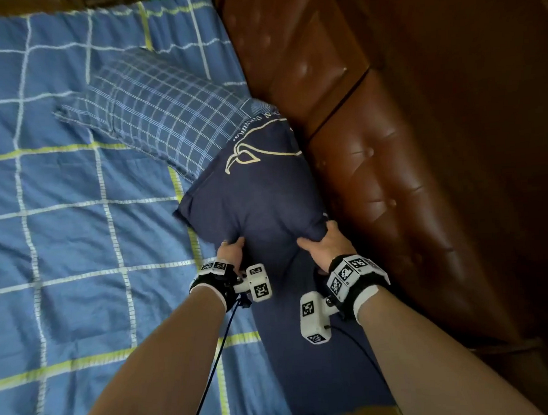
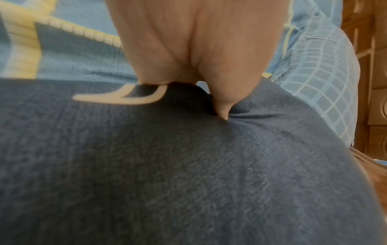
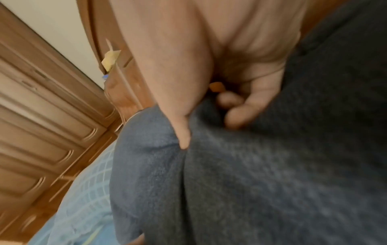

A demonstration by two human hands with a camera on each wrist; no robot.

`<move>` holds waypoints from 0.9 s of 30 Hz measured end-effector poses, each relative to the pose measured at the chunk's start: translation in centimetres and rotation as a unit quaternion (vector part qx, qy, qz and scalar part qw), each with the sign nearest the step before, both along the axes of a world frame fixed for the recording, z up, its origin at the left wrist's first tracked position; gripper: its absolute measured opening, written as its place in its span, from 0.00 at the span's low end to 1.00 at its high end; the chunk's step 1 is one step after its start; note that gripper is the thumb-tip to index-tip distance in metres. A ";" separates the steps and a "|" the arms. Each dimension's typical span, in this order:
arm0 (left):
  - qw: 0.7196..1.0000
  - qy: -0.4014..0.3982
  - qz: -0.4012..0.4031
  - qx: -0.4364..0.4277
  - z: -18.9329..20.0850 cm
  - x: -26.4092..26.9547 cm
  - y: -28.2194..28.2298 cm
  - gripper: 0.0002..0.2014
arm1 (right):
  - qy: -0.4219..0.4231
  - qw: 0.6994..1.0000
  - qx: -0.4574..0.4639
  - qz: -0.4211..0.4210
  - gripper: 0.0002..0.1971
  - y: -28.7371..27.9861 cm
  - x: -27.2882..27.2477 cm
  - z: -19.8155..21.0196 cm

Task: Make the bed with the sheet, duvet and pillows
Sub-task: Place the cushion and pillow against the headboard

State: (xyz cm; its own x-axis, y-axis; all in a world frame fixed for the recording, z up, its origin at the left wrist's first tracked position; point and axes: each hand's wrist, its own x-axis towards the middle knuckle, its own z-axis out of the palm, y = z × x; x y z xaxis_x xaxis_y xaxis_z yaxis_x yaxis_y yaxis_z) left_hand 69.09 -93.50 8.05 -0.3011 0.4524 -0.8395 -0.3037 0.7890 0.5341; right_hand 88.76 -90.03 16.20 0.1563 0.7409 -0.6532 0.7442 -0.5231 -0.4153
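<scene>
A dark navy pillow with a cream line drawing lies against the brown headboard, and both hands grip its near edge. My left hand holds the fabric on the left, thumb pressed into it. My right hand clutches the right corner, fingers curled into the cloth. A blue checked pillow lies beyond it, partly under the navy one. The blue duvet with white and yellow grid lines covers the bed on the left.
The brown tufted leather headboard runs along the right side, close to my right hand. Wooden drawers show in the right wrist view. Cables hang from both wrist cameras over the bed.
</scene>
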 end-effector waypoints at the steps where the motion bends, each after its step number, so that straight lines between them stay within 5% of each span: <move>1: 0.999 -0.030 0.019 0.025 1.0 0.2 0.4 0.23 | 0.037 0.999 0.006 -0.032 0.35 0.2 0.1 -0.3; 6: 0.982 -0.123 0.077 0.121 2.3 0.9 3.1 0.14 | 0.091 0.979 0.093 -0.155 0.16 -0.2 1.6 0.6; 10: 0.995 -0.028 -0.031 0.096 -2.3 -1.1 3.6 0.33 | 0.049 0.984 0.105 -0.139 0.25 -0.6 0.2 -1.6; 12: 0.991 0.040 -0.115 0.047 -2.6 -2.7 2.2 0.32 | 0.028 0.987 0.067 -0.143 0.33 -0.7 -1.2 -2.5; 17: 0.991 0.029 -0.127 -0.007 3.9 -6.0 -4.1 0.26 | -0.019 0.982 0.038 -0.183 0.48 -1.0 -4.3 -0.3; 22: 0.996 0.028 -0.084 0.005 10.8 -10.9 -10.0 0.30 | -0.082 0.992 0.069 -0.070 0.47 -4.2 -10.4 4.9; 27: 0.989 0.102 -0.081 0.066 18.6 -17.9 -15.1 0.27 | 0.048 0.995 0.070 0.058 0.44 -9.4 -19.0 9.7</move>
State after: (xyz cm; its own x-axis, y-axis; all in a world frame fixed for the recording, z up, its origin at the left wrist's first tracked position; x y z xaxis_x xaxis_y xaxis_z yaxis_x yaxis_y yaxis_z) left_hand 51.17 -108.56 26.62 -0.3722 0.6102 -0.6994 -0.0545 0.7378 0.6728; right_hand 69.77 -99.44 25.90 0.0069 0.8352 -0.5499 0.7494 -0.3684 -0.5501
